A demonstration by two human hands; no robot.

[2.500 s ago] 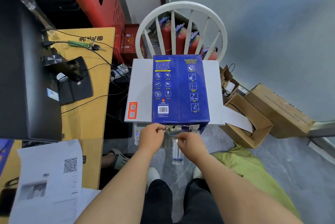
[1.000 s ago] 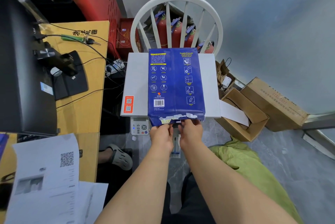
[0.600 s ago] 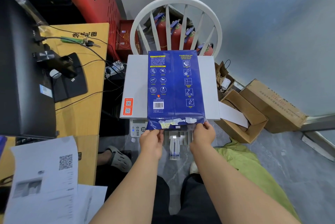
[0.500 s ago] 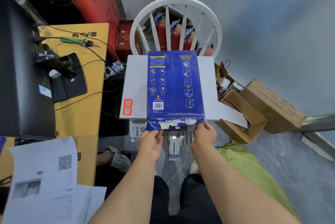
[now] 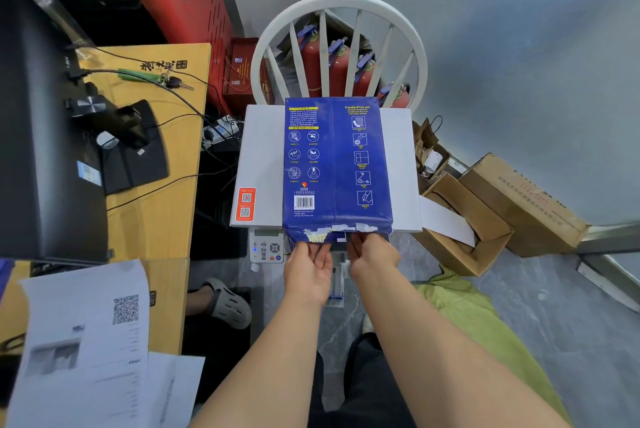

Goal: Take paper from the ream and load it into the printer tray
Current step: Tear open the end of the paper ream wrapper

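A grey wall (image 5: 519,47) backed a white printer (image 5: 263,157). On it lay the blue ream (image 5: 336,164), its near end torn ragged. The left hand (image 5: 308,272) and right hand (image 5: 372,259) reached into that end, fingers hidden inside the wrapper, grip impossible to tell.

A white spindle-back chair (image 5: 341,8) stands against grey-blue walls (image 5: 502,47), wooden desk (image 5: 156,220) beside.

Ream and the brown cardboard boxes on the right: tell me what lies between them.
In the head view, a bare strip of the white printer top flanks the ream; beyond it, a white sheet reaches the open cardboard box.
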